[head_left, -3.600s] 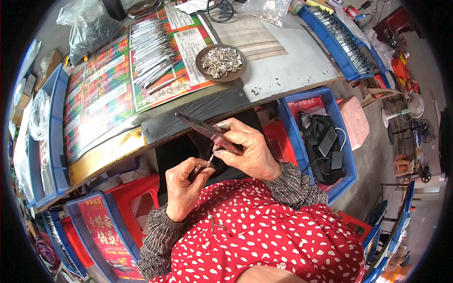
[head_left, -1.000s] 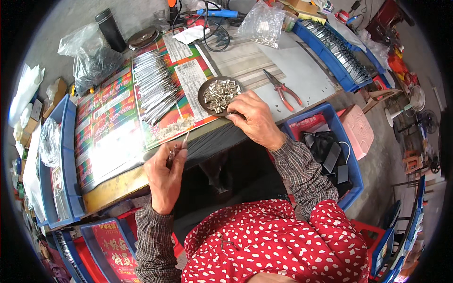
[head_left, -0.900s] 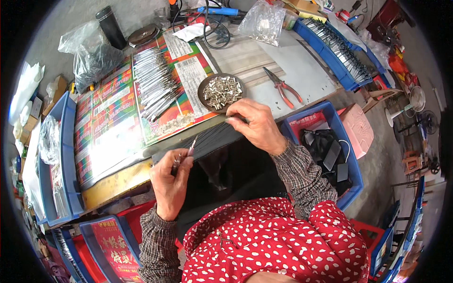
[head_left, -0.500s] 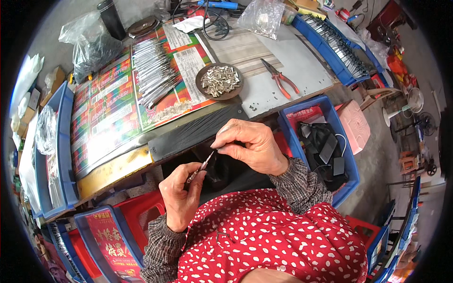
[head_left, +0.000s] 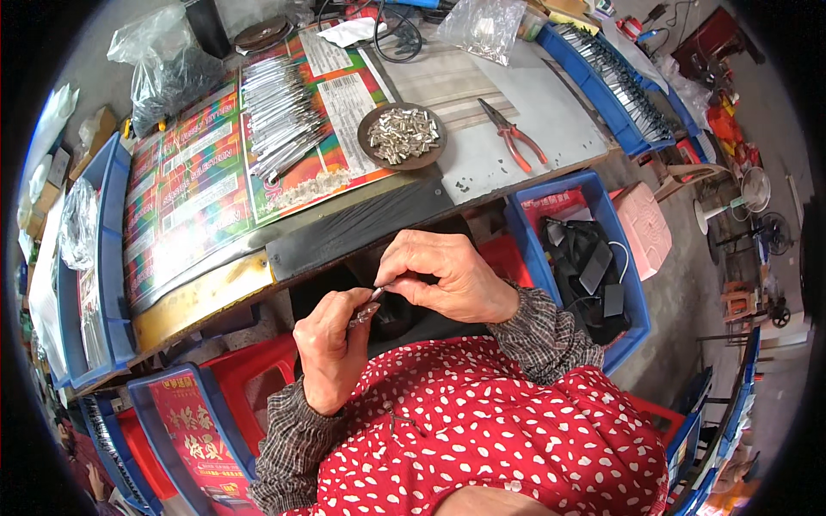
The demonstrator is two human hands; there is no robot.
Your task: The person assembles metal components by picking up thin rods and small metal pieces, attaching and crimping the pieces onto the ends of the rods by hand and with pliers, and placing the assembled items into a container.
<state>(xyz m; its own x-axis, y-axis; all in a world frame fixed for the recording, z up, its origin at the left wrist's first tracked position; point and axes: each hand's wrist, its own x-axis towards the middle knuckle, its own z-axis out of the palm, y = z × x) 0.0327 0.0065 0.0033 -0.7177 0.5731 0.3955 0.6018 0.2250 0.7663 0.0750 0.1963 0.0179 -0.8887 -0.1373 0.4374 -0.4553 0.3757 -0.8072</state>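
Pinched in my left hand (head_left: pixel 331 348) is a slim silver rod (head_left: pixel 376 295), slanting up to the right. The closed fingers of my right hand (head_left: pixel 452 275) meet its upper end and hide the tip. Whether a smaller piece sits between those fingers, I cannot tell. Both hands are in front of the table edge, above my lap. On the table beyond them stands a round brown dish (head_left: pixel 437 153) of small silver metal sleeves (head_left: pixel 403 135). Left of it lies a pile of slim silver rods (head_left: pixel 280 116).
Red-handled pliers (head_left: pixel 514 138) lie right of the dish. A blue bin (head_left: pixel 637 335) with dark items stands beside my right arm, next to a pink box (head_left: pixel 643 230). Blue trays (head_left: pixel 120 284) flank the table's left end. Clear plastic bags (head_left: pixel 163 64) sit at the back.
My right hand has shifted slightly left and down, closer to my left hand. Less of the rod shows between the fingers. The view has shifted a little.
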